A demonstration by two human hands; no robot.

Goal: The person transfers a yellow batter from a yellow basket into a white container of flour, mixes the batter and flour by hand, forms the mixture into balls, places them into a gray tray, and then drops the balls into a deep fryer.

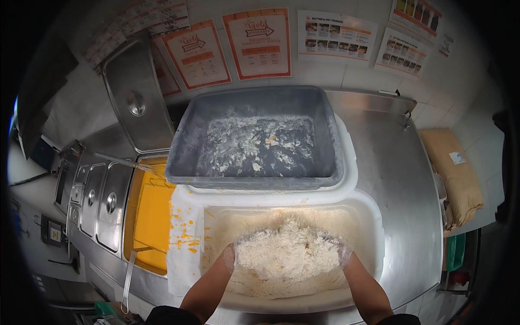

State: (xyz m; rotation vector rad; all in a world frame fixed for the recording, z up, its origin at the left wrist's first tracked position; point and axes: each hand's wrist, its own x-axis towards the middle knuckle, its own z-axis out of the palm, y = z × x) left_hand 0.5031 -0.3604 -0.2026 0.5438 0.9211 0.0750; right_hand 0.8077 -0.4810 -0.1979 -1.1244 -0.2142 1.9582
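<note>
A deep white plastic tub (375, 239) of pale breading flour (243, 286) stands before me on the steel counter. Both my hands are in it, in clear gloves coated with flour. My left hand (236, 248) is at the left side of a heaped mass of clumpy flour (288, 252), and my right hand (341, 248) cups its right side. The mass lies between and over the hands, hiding most of the fingers. Whatever may be inside the heap is covered.
A grey tub (256, 142) with floury residue rests on another white tub (350, 162) behind. To the left are orange batter (156, 219) with a wire basket, a whisk (138, 165), splattered paper (183, 260) and lidded steel pans (111, 203). A brown sack (451, 174) lies right of the counter (406, 195).
</note>
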